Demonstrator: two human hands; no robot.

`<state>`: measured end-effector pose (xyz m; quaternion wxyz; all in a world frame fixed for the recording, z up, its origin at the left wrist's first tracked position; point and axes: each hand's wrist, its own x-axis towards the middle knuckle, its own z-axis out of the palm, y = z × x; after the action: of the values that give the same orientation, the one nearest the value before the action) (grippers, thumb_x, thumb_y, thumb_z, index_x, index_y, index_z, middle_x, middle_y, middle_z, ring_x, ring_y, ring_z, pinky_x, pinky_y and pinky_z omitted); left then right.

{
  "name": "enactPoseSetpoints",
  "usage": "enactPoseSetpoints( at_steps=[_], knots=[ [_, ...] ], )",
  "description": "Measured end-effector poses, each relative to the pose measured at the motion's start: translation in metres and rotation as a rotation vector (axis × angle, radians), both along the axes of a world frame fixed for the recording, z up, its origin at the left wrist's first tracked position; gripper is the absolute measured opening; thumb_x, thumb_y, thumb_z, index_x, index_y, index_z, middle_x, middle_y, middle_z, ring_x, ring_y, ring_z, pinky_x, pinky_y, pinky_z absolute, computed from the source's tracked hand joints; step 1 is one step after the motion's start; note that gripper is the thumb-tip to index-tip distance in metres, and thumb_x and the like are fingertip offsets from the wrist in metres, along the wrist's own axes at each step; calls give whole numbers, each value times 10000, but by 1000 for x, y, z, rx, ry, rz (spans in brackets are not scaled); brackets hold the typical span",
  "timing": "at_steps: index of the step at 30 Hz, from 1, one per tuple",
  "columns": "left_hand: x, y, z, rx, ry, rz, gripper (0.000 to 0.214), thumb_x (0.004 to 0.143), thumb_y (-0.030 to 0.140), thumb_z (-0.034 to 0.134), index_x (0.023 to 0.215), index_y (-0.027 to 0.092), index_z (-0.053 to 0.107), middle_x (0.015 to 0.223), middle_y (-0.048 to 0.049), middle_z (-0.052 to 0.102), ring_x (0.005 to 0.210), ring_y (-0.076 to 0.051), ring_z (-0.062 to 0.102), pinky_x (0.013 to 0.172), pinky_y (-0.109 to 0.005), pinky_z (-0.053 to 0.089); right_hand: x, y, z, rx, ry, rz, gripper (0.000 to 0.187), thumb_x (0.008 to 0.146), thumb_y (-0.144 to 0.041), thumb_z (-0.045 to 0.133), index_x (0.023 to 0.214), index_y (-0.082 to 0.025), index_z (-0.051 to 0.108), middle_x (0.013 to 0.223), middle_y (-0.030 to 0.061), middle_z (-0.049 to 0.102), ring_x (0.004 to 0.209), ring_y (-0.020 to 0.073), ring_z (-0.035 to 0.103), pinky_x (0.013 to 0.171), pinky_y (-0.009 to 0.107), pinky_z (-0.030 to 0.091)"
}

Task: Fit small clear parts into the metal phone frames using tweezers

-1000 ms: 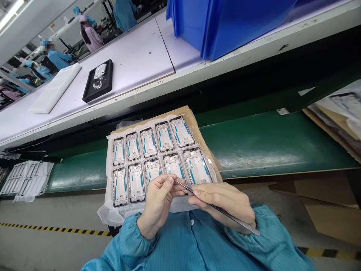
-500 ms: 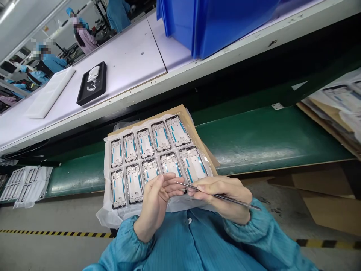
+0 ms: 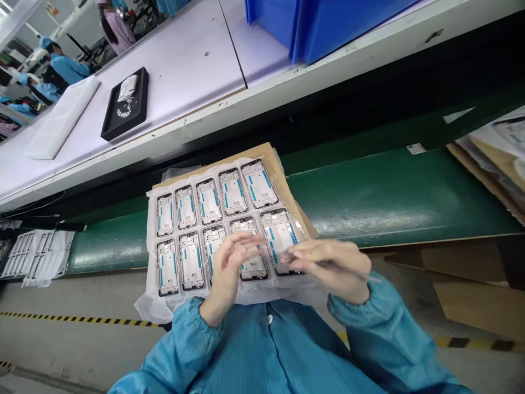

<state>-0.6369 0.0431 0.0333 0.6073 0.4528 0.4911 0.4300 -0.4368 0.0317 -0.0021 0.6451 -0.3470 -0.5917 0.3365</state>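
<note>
Both hands have drawn apart and lifted since the earlier frame, and both are blurred with motion. The left hand (image 3: pixel 232 268) now stands open, fingers spread and pointing up and to the right, holding nothing that can be seen, above the lower row of phone frames (image 3: pixel 209 201). The right hand (image 3: pixel 332 268) is curled around slim metal tweezers (image 3: pixel 371 277), whose tip is smeared by blur just over the frame at the right end of the lower row, so any contact there cannot be told. The ten frames lie in two rows of five, each with blue strips inside, on a white sheet (image 3: pixel 150 303) that covers a cardboard piece (image 3: pixel 262 153), directly in front of the person's blue sleeves (image 3: pixel 365 306). Beyond them runs a green belt (image 3: pixel 394 202), with more frames on white sheets at its far left (image 3: pixel 36 257) and stacked on cardboard at the right (image 3: pixel 508 137). Further out, a pale surface (image 3: pixel 184 71) carries a black tray (image 3: pixel 135 109) holding a small silver packet and scattered bits, a white pad (image 3: pixel 61 120) beside it, and a blue bin (image 3: pixel 328 27). Co-workers in a blue gown (image 3: pixel 68 68) and a pink gown (image 3: pixel 117 38) stand well away at the far end.
</note>
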Motion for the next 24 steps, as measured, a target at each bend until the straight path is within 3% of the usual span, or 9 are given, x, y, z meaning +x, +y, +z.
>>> enactPoseSetpoints(
  at_steps=[2, 5, 10, 15, 24],
  knots=[
    [-1, 20, -21, 184, 263, -5, 369, 922, 467, 624, 1166, 190, 640, 1347, -160, 640, 1322, -299, 568, 1140, -494, 426, 18, 24, -16, -111, -94, -44, 87, 811, -280, 834, 759, -259, 767, 745, 12, 802, 648, 227, 774, 607, 337, 663],
    [6, 44, -56, 361, 710, -123, 349, 914, 334, 621, 1226, 179, 602, 1519, -188, 465, 1492, -330, 345, 1229, -559, 260, 38, 65, -44, -316, -208, 52, 306, 816, -448, 797, 640, -208, 730, 633, 39, 762, 568, 206, 726, 553, 311, 610],
    [21, 45, -92, 467, 1017, -289, 437, 938, 289, 568, 1349, 147, 521, 1579, -217, 363, 1550, -370, 179, 1228, -613, 223, 43, 99, -78, -449, -215, 251, 376, 797, -529, 776, 658, -185, 718, 606, 33, 729, 536, 177, 675, 542, 294, 565],
    [24, 34, -97, 523, 1114, -315, 501, 953, 283, 538, 1430, 146, 466, 1607, -228, 308, 1544, -369, 196, 1228, -608, 207, 41, 100, -83, -458, -155, 285, 355, 798, -515, 774, 664, -193, 709, 610, 22, 720, 532, 164, 660, 550, 287, 557],
    [33, 37, -95, 631, 1366, -380, 506, 906, 216, 553, 1407, 154, 517, 1542, -238, 386, 1464, -393, 327, 1176, -611, 280, 45, 104, -86, -370, -260, 294, 386, 845, -511, 737, 665, -173, 696, 605, 28, 712, 527, 148, 646, 527, 250, 504]
  ],
)
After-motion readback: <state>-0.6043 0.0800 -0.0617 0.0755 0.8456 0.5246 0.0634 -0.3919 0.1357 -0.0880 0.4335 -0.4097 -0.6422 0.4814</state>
